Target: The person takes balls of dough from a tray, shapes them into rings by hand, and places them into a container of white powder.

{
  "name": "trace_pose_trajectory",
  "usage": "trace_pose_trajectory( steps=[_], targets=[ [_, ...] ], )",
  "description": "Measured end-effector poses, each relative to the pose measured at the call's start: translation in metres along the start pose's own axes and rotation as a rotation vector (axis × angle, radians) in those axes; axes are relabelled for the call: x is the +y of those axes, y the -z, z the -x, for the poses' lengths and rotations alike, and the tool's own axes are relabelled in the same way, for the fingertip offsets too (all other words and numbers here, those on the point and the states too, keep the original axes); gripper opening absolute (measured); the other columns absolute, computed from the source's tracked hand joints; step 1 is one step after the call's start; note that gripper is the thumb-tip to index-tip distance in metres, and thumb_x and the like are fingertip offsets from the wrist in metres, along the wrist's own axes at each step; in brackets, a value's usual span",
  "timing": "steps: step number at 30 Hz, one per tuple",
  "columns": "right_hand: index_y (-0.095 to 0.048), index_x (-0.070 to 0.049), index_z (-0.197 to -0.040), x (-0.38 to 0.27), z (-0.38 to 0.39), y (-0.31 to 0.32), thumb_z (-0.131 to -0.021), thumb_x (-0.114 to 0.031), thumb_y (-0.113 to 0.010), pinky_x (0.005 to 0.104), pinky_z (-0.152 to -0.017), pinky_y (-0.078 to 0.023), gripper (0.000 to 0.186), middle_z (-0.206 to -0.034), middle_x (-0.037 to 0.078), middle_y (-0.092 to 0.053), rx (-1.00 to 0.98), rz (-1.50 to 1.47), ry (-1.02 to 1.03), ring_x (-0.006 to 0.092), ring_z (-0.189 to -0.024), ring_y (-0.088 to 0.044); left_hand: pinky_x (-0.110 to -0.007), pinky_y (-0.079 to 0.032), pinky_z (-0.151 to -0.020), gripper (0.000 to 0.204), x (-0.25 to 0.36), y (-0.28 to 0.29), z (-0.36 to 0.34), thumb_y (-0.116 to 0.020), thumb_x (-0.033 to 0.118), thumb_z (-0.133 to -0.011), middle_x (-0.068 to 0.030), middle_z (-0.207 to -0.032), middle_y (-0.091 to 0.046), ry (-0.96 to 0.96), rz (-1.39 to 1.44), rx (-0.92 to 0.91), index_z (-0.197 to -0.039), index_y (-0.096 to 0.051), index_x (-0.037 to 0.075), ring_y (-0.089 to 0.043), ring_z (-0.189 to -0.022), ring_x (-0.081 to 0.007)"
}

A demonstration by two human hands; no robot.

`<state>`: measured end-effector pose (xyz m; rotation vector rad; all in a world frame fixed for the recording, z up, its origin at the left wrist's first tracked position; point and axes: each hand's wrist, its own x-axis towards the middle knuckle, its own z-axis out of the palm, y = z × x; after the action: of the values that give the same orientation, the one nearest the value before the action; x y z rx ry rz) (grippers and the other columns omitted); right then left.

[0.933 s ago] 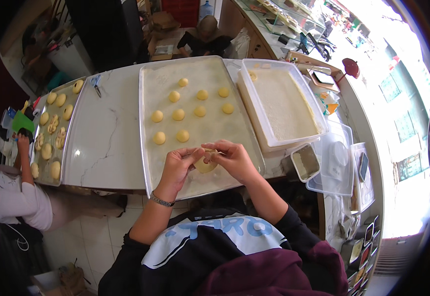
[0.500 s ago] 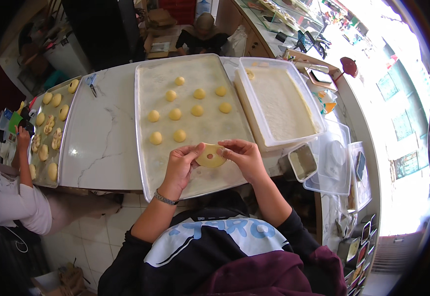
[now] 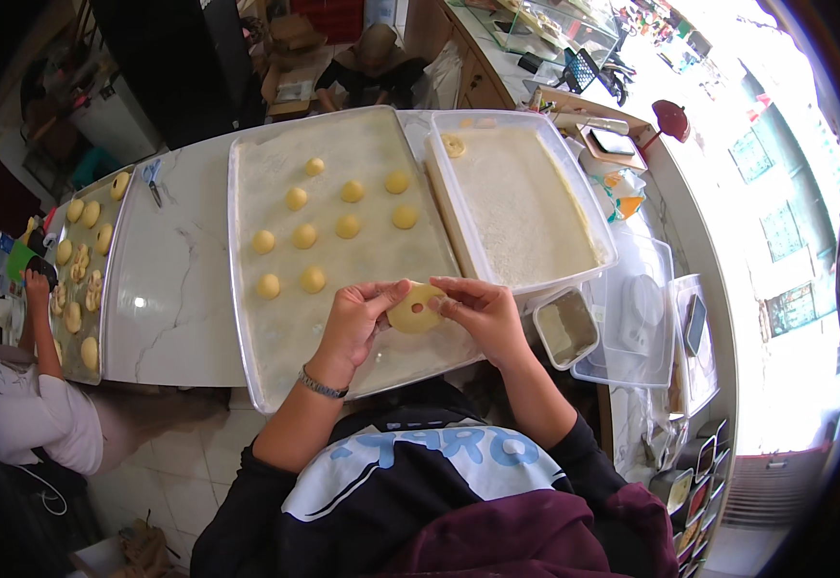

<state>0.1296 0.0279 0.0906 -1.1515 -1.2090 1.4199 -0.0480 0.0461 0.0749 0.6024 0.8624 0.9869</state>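
A flattened pale yellow dough ring with a small hole is pinched between my left hand and my right hand, both closed on its sides over the front part of a large lined metal tray. Several small round dough balls sit on that tray beyond my hands. A clear plastic tub with a floury bottom stands to the tray's right, a small ring-shaped piece in its far left corner. A small rectangular metal tin is near my right forearm.
At left, a co-worker works beside a tray of shaped dough. Blue-handled scissors lie on the marble counter. A seated person is behind the counter. A clear lid and a phone lie at right.
The dough ring has turned to face upward more fully, showing its hole, still held by both hands. The view has shifted, so the trays appear further left.
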Motion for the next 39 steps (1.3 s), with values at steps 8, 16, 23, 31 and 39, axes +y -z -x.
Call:
trace_pose_trajectory(
  steps=[8, 16, 23, 31, 39],
  targets=[
    [-0.048, 0.004, -0.121, -0.028, -0.029, 0.045, -0.082, -0.008, -0.062, 0.0242, -0.081, -0.044, 0.043, -0.106, 0.009, -0.058, -0.192, -0.052, -0.047, 0.0134, -0.095, -0.056, -0.021, -0.05, -0.06, 0.024, 0.015, -0.036, -0.033, -0.065, 0.019, -0.081, -0.0073, -0.079, -0.065, 0.035, -0.159, -0.105, -0.093, -0.064, -0.002, -0.062, -0.068, -0.0112],
    [-0.054, 0.008, -0.109, -0.024, -0.11, 0.112, -0.081, -0.005, -0.06, 0.0271, -0.083, -0.049, 0.032, -0.101, 0.013, -0.061, -0.169, -0.298, -0.337, 0.017, -0.091, -0.06, -0.03, -0.043, -0.089, 0.031, 0.019, -0.069, -0.067, -0.059, 0.018, -0.086, -0.0117, -0.101, -0.061, -0.387, -0.174, 0.057, -0.107, -0.056, -0.004, -0.057, -0.097, -0.017],
    [-0.054, 0.012, -0.105, -0.003, -0.232, 0.185, -0.076, 0.001, -0.06, 0.0288, -0.078, -0.052, 0.032, -0.099, 0.014, -0.06, -0.049, -0.116, -0.272, 0.0205, -0.087, -0.061, -0.034, -0.041, -0.095, 0.02, 0.002, -0.014, -0.057, -0.055, 0.013, -0.087, -0.013, -0.102, -0.06, -0.337, 0.026, 0.295, -0.099, -0.058, -0.002, -0.057, -0.099, -0.0215],
    [-0.062, 0.005, -0.099, 0.021, -0.318, 0.19, -0.069, -0.002, -0.063, 0.0293, -0.069, -0.051, 0.031, -0.085, 0.01, -0.063, -0.016, 0.406, -0.202, 0.0188, -0.079, -0.061, -0.035, -0.042, -0.093, 0.015, -0.011, 0.013, -0.03, -0.054, 0.013, -0.086, -0.0127, -0.095, -0.062, -0.293, 0.118, 0.481, -0.093, -0.059, 0.0, -0.059, -0.096, -0.023],
    [-0.068, -0.005, -0.089, 0.011, -0.318, 0.193, -0.064, -0.006, -0.063, 0.0327, -0.072, -0.049, 0.025, -0.085, 0.013, -0.066, 0.148, 0.896, 0.114, 0.0243, -0.078, -0.063, -0.036, -0.042, -0.092, 0.015, -0.014, 0.02, -0.021, -0.053, 0.014, -0.087, -0.0123, -0.094, -0.062, -0.279, 0.123, 0.513, -0.092, -0.059, 0.001, -0.059, -0.096, -0.0242]
  ],
)
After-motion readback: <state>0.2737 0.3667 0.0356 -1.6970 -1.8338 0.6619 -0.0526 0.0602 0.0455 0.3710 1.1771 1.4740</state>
